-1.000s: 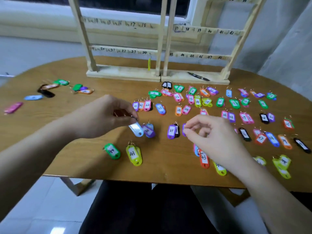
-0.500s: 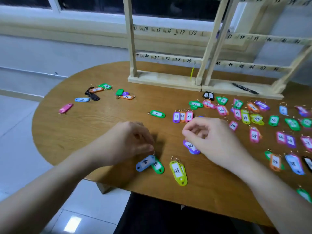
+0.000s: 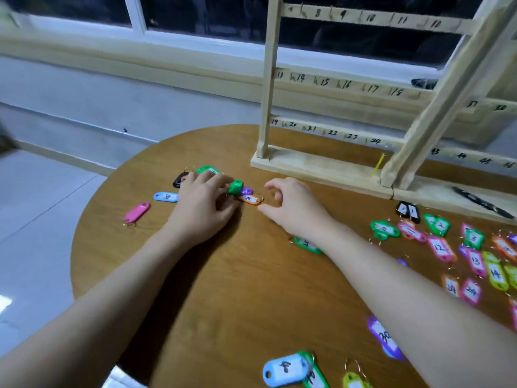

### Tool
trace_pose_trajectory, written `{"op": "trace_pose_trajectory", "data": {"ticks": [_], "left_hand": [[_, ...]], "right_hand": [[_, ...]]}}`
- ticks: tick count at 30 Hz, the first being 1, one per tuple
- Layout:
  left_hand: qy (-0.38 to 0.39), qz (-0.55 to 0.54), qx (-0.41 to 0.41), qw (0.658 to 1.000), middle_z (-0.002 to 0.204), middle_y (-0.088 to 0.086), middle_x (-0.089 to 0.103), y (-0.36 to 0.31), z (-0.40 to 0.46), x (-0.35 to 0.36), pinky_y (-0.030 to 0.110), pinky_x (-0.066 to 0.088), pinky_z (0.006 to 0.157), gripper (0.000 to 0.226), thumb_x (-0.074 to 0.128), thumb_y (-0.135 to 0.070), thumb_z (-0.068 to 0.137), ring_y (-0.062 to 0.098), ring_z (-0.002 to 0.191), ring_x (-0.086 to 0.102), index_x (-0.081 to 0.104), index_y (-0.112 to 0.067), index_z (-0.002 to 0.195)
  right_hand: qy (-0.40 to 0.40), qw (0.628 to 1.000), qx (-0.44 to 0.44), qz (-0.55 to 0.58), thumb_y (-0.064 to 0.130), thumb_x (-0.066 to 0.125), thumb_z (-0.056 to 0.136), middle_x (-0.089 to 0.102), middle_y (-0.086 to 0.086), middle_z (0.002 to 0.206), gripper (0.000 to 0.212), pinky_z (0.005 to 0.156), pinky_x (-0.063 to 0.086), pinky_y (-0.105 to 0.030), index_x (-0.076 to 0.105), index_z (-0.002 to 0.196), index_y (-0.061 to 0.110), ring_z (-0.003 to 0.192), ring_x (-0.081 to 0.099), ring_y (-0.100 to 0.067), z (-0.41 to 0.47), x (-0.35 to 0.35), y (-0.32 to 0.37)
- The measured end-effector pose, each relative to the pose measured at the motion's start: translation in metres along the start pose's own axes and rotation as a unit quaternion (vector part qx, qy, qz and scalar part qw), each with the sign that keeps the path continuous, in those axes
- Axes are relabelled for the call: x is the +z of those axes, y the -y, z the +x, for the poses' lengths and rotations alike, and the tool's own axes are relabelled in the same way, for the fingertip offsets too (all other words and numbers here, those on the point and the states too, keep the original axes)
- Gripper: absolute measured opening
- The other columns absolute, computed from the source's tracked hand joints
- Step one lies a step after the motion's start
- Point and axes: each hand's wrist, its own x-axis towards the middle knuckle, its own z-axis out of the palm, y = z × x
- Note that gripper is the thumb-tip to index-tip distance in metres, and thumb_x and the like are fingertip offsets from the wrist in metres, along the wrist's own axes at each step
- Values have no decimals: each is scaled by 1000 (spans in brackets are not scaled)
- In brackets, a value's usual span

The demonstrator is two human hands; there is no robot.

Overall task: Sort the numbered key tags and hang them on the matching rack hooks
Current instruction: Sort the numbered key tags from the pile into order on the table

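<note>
Reaching toward the far left of the counter [image 3: 212, 289], both hands are working at a small cluster of key tags lying apart from the main spread on the right. The left hand [image 3: 202, 208] is lying over that cluster with its fingers [image 3: 215, 180] stretched flat across a green tag [image 3: 235, 187] and a black tag [image 3: 178, 180] showing at its edge; whether any fingertip is actually pinching a tag is hard to tell from here, so it is best read as pressing rather than gripping. The right hand [image 3: 291, 204] is hovering just beside an orange tag [image 3: 251, 199], thumb and forefinger curved apart and holding nothing. A blue tag [image 3: 165, 196] and a pink tag [image 3: 136, 212] are lying near the left hand. These tags are looking like light, stiff plastic, probably sliding easily on the smooth wood, so a pinch across the flat body or at the thin metal ring should be lifting one cleanly. The ring is also what needs to go over a hook on the wooden rack [image 3: 335, 85] standing behind, whose numbered rails are carrying no tags here.
</note>
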Motion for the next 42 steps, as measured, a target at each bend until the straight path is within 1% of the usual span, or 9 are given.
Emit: {"op": "trace_pose_trajectory", "data": {"ticks": [3,10,13,16,20,28,32,36,42], "left_hand": [[37,24,12,999,114,-2,61,1,19,6,47,38,94,60,48,-61,82,28,106,47,64,-26,128],[-17,-14,56,998,97,-3,63,11,31,15,39,37,85,19,62,-25,97,24,98,50,74,-24,112],[-39,-46,60,996,86,-4,65,15,32,16,46,45,82,17,61,-26,94,24,88,53,77,-22,99],[-51,-70,46,995,84,-4,67,14,31,12,45,46,81,17,67,-33,90,21,87,54,79,-23,96],[-32,-98,50,993,79,-1,65,10,30,7,37,41,72,18,62,-27,96,17,79,53,77,-18,91],[7,-220,-17,975,72,-10,59,7,27,-2,11,37,63,16,53,-15,103,-5,64,52,63,-21,92],[30,-314,-32,948,78,-6,70,10,27,-1,17,42,63,4,59,-17,101,-1,62,56,62,-19,101],[35,-273,-22,961,72,-17,63,9,28,-2,15,38,63,10,58,-20,102,-3,63,52,67,-18,98],[44,-230,-19,972,88,-6,68,10,28,-5,23,42,71,14,58,-25,101,1,75,57,72,-26,98]], "right_hand": [[-1,1000,5,-20,52,70,88,54,7,102,45,92,51,-41,66,125,27,105,56,-18,22,9,4],[40,996,39,63,38,80,84,60,12,79,16,64,46,-27,68,89,29,74,56,-9,39,3,-7],[70,988,40,132,31,78,89,56,10,72,11,51,33,-14,70,90,24,58,47,-1,37,-5,-14],[77,972,64,211,24,72,94,54,4,67,9,44,34,-16,67,96,17,43,42,-1,35,-7,-20],[67,957,69,273,15,68,96,59,-8,81,6,48,42,-29,63,98,12,62,52,-16,36,-5,-22],[49,937,75,337,10,66,96,65,-9,81,6,37,40,-19,67,102,13,54,52,-9,42,-3,-23],[34,937,58,343,12,69,93,64,-18,83,8,36,38,-20,75,97,15,51,51,-9,42,0,-25],[46,941,56,330,12,62,98,60,-12,76,15,39,42,-19,74,97,21,59,54,-15,41,0,-26],[71,942,65,323,11,55,102,54,-6,77,19,41,42,-17,71,105,22,53,52,-8,42,-3,-25]]}}
